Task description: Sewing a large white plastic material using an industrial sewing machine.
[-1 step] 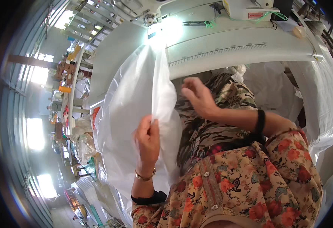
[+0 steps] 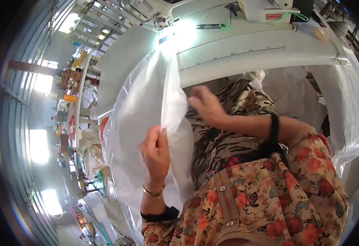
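My left hand (image 2: 157, 152) is raised in front of me and pinches the edge of a large translucent white plastic sheet (image 2: 146, 102) between thumb and fingers. The sheet hangs from the lit area under the sewing machine (image 2: 146, 10) down over my lap. My right hand (image 2: 206, 105) is blurred, with bent fingers right at the sheet's right edge. Whether it grips the sheet is unclear. A gold bracelet is on my left wrist and a black band on my right.
A white sewing table (image 2: 249, 57) with a printed ruler strip curves across the top. Scissors (image 2: 208, 26) and a white box (image 2: 265, 10) lie on it. More white plastic (image 2: 347, 110) drapes at the right. Other workstations line the far left (image 2: 73, 82).
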Available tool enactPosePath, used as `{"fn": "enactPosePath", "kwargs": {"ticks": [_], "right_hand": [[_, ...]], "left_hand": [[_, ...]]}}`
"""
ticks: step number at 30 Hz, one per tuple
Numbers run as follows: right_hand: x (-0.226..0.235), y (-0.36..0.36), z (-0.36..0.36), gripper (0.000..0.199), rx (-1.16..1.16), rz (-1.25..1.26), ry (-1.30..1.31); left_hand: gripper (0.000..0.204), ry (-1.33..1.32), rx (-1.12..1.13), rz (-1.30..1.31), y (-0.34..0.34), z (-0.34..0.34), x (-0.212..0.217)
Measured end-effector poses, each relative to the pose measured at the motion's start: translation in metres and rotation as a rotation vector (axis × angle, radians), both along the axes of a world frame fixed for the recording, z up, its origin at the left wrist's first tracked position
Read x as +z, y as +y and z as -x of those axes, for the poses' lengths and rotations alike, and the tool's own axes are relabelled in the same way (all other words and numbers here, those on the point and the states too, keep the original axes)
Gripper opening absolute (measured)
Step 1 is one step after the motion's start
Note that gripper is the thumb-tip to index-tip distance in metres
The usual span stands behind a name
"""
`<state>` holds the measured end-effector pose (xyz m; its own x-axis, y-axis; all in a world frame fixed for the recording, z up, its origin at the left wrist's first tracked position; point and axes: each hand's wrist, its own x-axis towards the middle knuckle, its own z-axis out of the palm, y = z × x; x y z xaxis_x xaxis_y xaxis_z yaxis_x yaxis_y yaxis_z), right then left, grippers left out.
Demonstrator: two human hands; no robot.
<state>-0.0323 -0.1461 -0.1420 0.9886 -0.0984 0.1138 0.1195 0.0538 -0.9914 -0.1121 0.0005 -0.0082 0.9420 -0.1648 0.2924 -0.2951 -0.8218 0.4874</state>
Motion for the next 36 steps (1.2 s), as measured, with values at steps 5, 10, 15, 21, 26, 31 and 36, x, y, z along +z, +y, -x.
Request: {"fn": "enactPosePath", "kwargs": {"ticks": [5,10,15,21,26,31,36], "right_hand": [[-0.033,0.144,-0.033,0.027,0.550,0.317,-0.344],[-0.006,0.128,-0.013,0.026,0.728,0.425,-0.349],[-0.002,0.039,-0.008,0.025,0.909,0.584,-0.336],[0.065,-0.041,-0.031,0.034,0.353,0.934,-0.602],[0.052,-0.047,-0.054,0.030,0.364,1.119,-0.771],[0.049,-0.055,-0.061,0.019,0.389,0.768,-0.870],[0.047,-0.057,-0.067,0.021,0.436,0.624,-0.844]], "left_hand": [[0.013,-0.083,-0.078,-0.209,-0.033,-0.003,0.062],[0.003,-0.014,-0.261,-0.569,-0.005,0.001,0.034],[0.005,0.024,-0.277,-0.504,0.005,-0.002,-0.017],[0.013,0.303,-0.225,-0.140,0.008,-0.014,-0.017],[0.015,0.448,-0.569,-0.269,0.004,-0.051,0.010],[0.021,-0.438,-0.242,-0.521,0.002,-0.153,0.016],[0.019,0.000,0.061,-0.438,0.040,-0.240,-0.001]]}}
